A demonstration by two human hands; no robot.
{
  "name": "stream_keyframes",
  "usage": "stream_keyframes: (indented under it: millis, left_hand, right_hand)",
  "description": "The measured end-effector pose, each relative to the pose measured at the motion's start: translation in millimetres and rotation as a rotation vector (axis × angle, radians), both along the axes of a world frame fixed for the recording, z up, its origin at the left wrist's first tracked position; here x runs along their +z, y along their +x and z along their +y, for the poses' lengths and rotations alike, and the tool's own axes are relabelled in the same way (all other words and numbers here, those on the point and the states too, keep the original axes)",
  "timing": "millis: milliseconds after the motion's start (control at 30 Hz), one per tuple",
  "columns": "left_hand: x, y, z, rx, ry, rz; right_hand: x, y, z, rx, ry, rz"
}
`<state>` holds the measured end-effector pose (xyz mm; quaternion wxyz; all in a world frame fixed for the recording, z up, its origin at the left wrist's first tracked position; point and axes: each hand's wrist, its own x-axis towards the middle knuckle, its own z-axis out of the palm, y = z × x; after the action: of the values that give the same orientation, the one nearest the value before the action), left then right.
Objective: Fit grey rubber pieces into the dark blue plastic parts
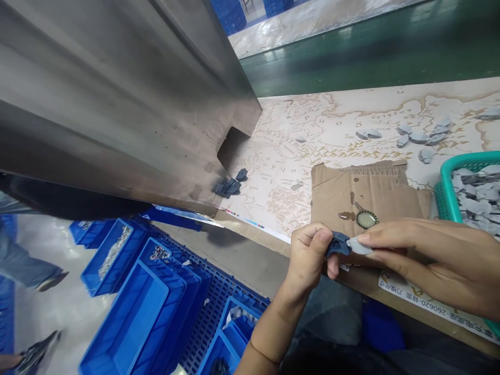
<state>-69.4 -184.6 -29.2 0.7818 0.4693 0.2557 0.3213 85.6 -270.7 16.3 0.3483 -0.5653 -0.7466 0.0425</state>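
Note:
Low over the table's front edge, my left hand (pixel 312 250) is closed round a dark blue-grey plastic piece (pixel 339 244). From the right, my right hand (pixel 422 255) pinches a light grey plastic piece (pixel 360 246) between thumb and fingers. The two pieces meet end to end; whether they are joined I cannot tell. Just behind them, a small round dish (pixel 366 219) with a notched rim rests on a flat cardboard sheet (pixel 332 190), among wet spots. Beside my right hand stands a teal basket (pixel 446 179) filled with light grey pieces (pixel 478 195).
Loose grey pieces (pixel 420 137) lie farther back on the map-printed table (pixel 281 151). Dark blue pieces (pixel 228 187) lie by a metal panel (pixel 136 104) at left. Behind runs a green belt (pixel 351 67). Blue bins (pixel 128 317) stand on the floor; another person's legs (pixel 27 271) show at far left.

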Motion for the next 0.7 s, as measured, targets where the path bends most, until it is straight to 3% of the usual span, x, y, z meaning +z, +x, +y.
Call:
stream_keyframes:
  millis: [200, 533, 600, 700]
  left_hand:
    - [-1.7, -0.7, -2.4, 0.014, -0.026, 0.029]
    - [-0.4, 2.9, -3.9, 0.026, -0.136, 0.071]
    - [-1.8, 1.4, -3.6, -0.021, -0.149, 0.086]
    - [-0.9, -4.3, 2.4, -0.192, -0.112, 0.125]
  right_hand:
    - [-4.9, 1.0, 4.4, 0.048, -0.040, 0.080]
    - [-13.6, -2.4, 9.7, 0.085, 0.172, -0.110]
    - [-12.9, -3.9, 10.9, 0.072, 0.172, -0.139]
    - [-11.9, -5.7, 8.2, 0.073, 0.103, -0.171]
